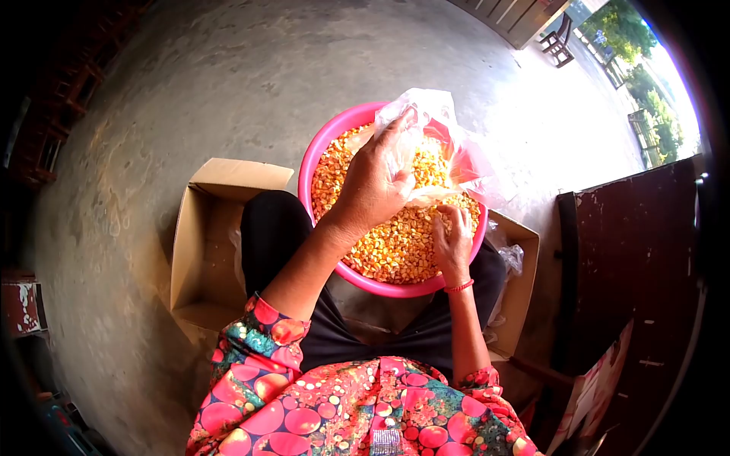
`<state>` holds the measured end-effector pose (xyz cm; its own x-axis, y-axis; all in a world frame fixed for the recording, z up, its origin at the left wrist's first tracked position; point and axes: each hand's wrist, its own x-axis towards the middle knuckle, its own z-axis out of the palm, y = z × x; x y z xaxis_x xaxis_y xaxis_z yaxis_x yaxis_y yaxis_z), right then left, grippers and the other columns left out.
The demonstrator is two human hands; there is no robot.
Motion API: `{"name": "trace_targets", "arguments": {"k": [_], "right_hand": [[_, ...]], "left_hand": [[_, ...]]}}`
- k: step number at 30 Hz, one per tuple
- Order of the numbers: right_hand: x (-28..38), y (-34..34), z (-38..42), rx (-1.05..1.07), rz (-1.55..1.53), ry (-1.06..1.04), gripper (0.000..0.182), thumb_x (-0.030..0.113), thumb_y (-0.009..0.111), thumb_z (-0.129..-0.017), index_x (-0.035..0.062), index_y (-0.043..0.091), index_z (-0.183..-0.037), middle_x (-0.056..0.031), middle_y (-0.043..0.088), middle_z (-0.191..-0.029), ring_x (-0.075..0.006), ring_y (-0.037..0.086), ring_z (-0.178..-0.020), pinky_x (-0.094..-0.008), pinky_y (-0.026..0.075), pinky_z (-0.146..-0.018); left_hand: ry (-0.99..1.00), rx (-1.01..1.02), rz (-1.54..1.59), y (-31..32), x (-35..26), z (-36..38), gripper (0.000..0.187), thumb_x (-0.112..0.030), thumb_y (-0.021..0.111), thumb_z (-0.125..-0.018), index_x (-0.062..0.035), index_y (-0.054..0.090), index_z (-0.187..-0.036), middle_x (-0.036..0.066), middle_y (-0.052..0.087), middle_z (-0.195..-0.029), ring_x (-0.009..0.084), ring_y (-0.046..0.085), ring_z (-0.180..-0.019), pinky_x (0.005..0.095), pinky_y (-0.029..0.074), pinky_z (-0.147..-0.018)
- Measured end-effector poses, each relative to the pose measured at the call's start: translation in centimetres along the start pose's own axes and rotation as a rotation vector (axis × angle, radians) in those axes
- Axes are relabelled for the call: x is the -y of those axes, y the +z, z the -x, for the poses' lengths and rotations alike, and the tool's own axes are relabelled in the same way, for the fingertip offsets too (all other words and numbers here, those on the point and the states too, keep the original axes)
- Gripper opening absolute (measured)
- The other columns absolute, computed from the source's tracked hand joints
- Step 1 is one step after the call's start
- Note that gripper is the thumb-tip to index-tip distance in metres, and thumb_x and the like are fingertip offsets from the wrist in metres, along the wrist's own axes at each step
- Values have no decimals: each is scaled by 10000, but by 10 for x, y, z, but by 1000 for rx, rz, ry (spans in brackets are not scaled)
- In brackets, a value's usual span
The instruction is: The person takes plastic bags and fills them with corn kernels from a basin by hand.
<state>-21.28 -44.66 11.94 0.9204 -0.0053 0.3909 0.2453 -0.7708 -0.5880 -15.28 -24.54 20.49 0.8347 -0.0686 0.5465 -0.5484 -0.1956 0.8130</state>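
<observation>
A pink basin (305, 178) full of yellow-orange corn kernels (391, 247) sits between my knees. Over its far side spreads a thin clear plastic bag (433, 106), its mouth facing me and its folds lying on the corn. My left hand (372, 182) is raised above the basin, closed on the bag's upper left part. At the basin's right side, my right hand (454, 239) has its fingers curled at the kernels, just below the bag's lower edge. Whatever those fingertips hold is too small or hidden to tell.
An open cardboard box (198, 251) stands by my left leg. Another carton (521, 281) on the right has crumpled clear plastic (511, 260) in it. Dark red wooden furniture (631, 258) stands at right. A chair (559, 44) is near the bright doorway.
</observation>
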Motion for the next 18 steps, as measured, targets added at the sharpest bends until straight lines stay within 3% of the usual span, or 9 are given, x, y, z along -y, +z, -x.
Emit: {"name": "trace_targets", "arguments": {"k": [6,8,18], "right_hand": [[30,19,3,73,-64,-19,122,43,591,-799,28,575,-918,-153,553,-969,-342,515,-911,-424,398,-814],[41,21,1,84,-37,-150,109,47,591,-790,33,583,-898,-151,546,-944,-344,510,-888,-430,402,-787],[52,32,-3,207,-80,-269,97,84,608,-782,51,602,-873,-125,551,-891,-323,542,-850,-415,451,-725]], "left_hand": [[-6,6,1,0,-3,0,640,85,480,-673,12,418,-1306,199,506,-1279,289,466,-1225,344,351,-1032],[-4,6,18,-1,-3,0,641,85,476,-672,14,417,-1306,198,508,-1276,293,467,-1223,343,350,-1033],[10,7,-5,-2,-3,0,640,79,484,-668,12,420,-1301,195,508,-1276,297,468,-1221,349,349,-1035]]}}
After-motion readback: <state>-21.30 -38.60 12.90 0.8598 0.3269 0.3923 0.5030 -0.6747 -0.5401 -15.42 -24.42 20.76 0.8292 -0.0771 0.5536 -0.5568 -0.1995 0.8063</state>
